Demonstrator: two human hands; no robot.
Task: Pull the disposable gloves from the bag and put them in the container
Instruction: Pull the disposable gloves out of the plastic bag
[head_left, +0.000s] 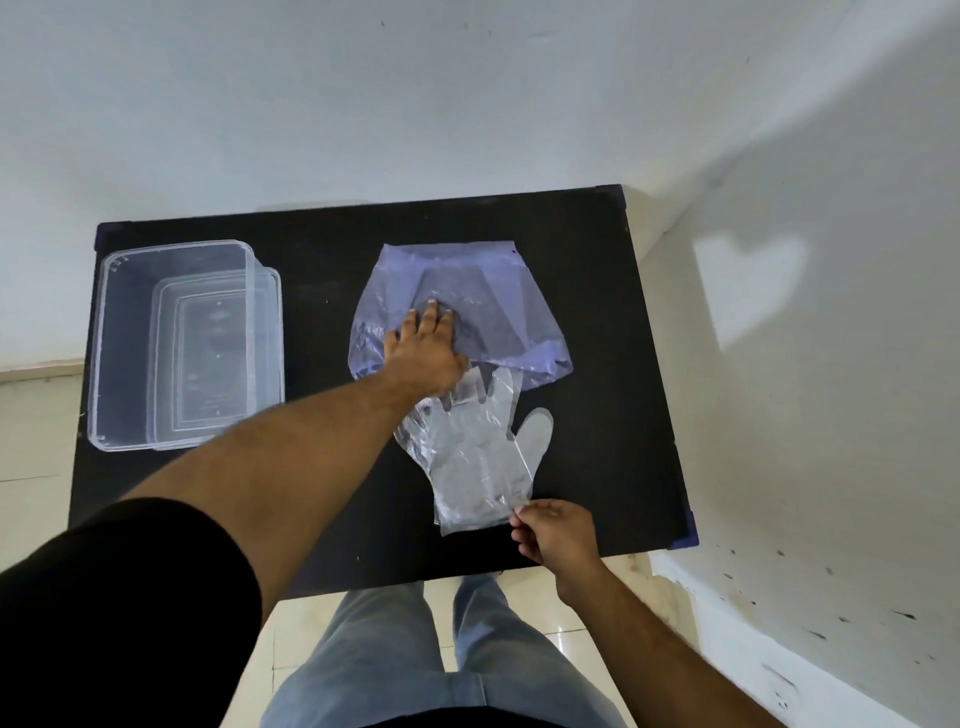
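Head view: crinkly clear gloves (475, 457), filmy purple bag (493, 296), rigid rectangular container (124, 353).

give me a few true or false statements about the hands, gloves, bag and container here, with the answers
1. The left hand presses flat on the purple bag. True.
2. The right hand is empty. False: it pinches the cuff end of the clear gloves.
3. The gloves already lie in the container. False: they lie on the black table, partly out of the bag's mouth.
4. The container stands to the left of the bag. True.
5. The container's lid is shut on top. False: the container is open.
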